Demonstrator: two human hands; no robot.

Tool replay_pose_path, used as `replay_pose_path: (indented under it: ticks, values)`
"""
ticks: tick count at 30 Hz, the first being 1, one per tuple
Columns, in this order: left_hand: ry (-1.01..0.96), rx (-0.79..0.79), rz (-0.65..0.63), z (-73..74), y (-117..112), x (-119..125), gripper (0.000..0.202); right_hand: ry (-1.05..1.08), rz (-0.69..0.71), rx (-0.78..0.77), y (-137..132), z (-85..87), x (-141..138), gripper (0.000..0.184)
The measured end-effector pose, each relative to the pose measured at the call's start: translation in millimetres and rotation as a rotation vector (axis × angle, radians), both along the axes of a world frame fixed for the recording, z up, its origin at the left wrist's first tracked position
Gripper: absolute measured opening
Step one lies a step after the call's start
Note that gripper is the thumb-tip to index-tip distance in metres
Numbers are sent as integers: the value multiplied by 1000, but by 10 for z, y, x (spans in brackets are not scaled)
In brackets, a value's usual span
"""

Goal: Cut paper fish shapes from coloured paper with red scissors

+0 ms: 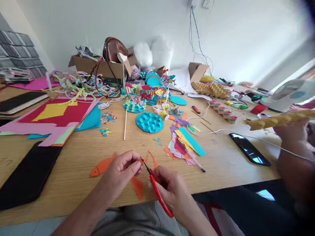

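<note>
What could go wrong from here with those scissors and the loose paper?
The scissors in the right hand have their tips close by the fingertips of the left hand, so a slip might nick a finger. The orange fish lies beside the left wrist and could get brushed or creased. The small paper bits lie loose on the table, so a sweeping sleeve or draught might scatter them.

This is looking like a craft workroom: coloured paper (61, 114), bright paper fish (145, 95) and red scissors (159, 197) are sharing a wooden table (78, 157) with a stuffed cardboard box (85, 65).
</note>
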State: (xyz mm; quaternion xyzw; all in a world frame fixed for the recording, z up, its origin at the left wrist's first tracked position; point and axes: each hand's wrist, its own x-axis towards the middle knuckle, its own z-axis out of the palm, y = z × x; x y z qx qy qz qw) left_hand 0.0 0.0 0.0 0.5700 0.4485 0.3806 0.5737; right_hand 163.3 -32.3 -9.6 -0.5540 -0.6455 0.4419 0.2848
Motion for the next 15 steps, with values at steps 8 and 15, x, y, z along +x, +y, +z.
replay_pose_path:
  ticks: [8, 15]
  values:
    - [-14, -22, 51, 7, 0, -28, 12, -13, -13, 16, 10, -33, 14, 29]
    - [25, 8, 66, -15, 2, -53, 13, -29, -7, 35, 11, -8, 19, 29]
